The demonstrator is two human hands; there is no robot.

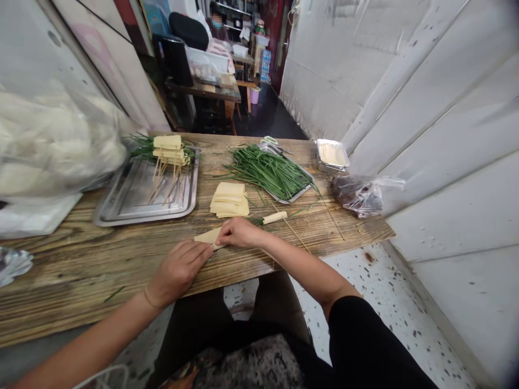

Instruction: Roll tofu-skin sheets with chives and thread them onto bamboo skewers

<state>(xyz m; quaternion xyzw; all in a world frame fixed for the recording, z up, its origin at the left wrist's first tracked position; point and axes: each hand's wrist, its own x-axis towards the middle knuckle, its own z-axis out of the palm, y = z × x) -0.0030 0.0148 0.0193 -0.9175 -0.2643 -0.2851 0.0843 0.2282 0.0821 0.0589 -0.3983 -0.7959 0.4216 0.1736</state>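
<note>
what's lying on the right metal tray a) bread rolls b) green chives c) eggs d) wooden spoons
b, the right tray carries a heap of long green chives, beyond the stack of yellow sheets on the wooden table.

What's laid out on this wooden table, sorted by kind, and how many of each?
Shiny rectangular metal trays: 2
Small foil container: 1
Pile of long green chives: 1
Stack of pale yellow tofu-skin sheets: 1
Finished pale roll on a bamboo skewer: 1
Clear plastic bag of dark contents: 1
Total: 7
</note>
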